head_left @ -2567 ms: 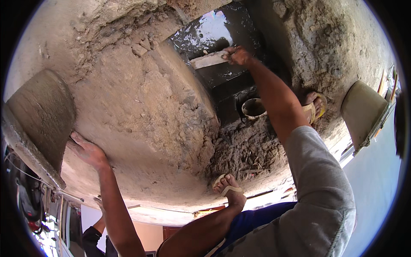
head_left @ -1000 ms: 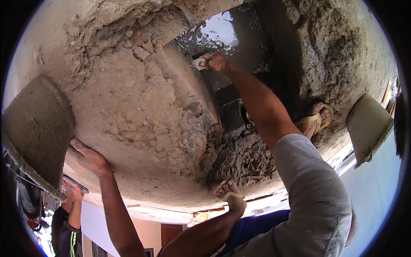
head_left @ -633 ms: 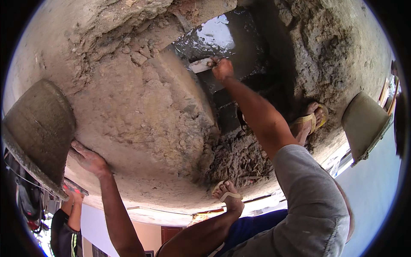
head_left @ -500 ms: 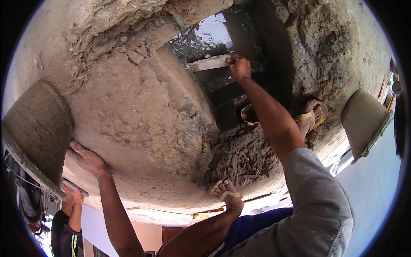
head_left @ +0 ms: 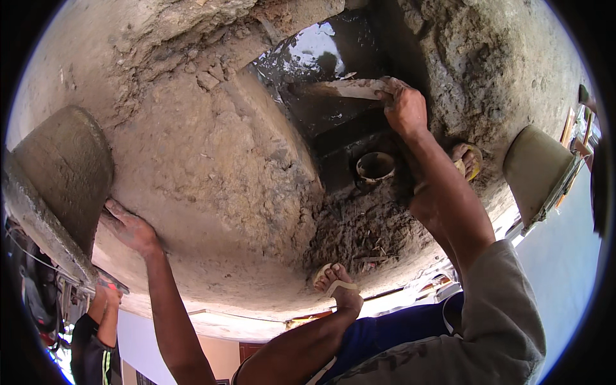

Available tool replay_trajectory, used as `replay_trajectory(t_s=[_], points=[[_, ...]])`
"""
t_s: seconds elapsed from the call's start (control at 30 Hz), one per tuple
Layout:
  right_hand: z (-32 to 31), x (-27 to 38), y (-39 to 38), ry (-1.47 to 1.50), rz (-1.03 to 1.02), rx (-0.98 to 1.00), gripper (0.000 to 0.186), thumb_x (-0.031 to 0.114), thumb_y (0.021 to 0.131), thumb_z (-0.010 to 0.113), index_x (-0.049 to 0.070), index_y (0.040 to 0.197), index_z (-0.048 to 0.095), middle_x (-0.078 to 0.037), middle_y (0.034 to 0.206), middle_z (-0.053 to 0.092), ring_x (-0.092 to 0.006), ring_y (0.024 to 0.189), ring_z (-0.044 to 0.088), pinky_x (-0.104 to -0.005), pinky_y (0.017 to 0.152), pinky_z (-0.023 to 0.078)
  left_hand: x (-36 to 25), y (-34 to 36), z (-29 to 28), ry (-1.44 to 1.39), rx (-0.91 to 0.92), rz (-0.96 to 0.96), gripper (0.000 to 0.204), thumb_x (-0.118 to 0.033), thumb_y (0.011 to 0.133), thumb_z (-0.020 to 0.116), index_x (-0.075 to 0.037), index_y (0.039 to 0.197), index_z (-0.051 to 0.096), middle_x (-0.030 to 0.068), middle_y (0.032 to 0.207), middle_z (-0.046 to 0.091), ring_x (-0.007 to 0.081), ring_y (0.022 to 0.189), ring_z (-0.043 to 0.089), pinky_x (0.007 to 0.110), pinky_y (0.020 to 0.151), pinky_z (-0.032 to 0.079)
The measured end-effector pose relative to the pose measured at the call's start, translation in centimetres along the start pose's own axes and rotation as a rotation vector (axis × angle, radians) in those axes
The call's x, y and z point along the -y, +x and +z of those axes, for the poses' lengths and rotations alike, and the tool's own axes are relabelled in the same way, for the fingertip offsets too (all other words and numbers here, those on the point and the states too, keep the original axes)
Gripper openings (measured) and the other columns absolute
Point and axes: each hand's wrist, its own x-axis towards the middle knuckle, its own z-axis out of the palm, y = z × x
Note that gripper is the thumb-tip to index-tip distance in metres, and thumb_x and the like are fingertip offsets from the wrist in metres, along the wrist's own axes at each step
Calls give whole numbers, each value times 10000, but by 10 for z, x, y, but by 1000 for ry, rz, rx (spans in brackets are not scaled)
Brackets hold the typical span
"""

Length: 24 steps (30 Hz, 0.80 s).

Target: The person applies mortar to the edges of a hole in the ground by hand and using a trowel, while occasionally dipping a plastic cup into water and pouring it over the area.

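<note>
My right hand (head_left: 405,110) is closed on a long, pale, mud-smeared strip (head_left: 353,88), held low across the wet, dark pit (head_left: 340,115). A round pipe-like opening (head_left: 375,165) sits in the pit beside my right forearm. My left hand (head_left: 131,230) rests with fingers stretched out on the dusty concrete (head_left: 205,269), beside a curved grey concrete piece (head_left: 64,173). My feet, in pale sandals, are on rubble (head_left: 333,282) and at the pit's right side.
Broken rubble (head_left: 212,70) borders the pit above and at right (head_left: 468,77). A second curved concrete piece (head_left: 536,173) stands at far right. Another person's legs (head_left: 102,321) in dark shorts are at lower left, near dark machinery or clutter (head_left: 35,276).
My right hand, with the strip, moved left and then back rightward, now farther right than before. My forearm has swung right, uncovering the round opening. My left hand stays in place.
</note>
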Motion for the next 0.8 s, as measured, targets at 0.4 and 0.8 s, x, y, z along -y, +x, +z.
replay_trajectory(t_s=[0.4,0.8], points=[[167,-48,35,841,343,429,350,270,856,654,80,1151,659,-98,1008,706,-239,949,661,-355,857,497,86,4,-28,197,95,-18,522,-219,1044,271,100,1450,192,193,1516,295,258,1412,280,345,1174,198],[323,106,58,823,130,908,363,349,874,615,155,1181,625,-130,1236,576,-198,1047,546,-333,944,405,35,-4,-55,192,-4,-97,656,-363,1028,391,157,1402,253,330,1457,287,378,1335,339,397,1127,240]])
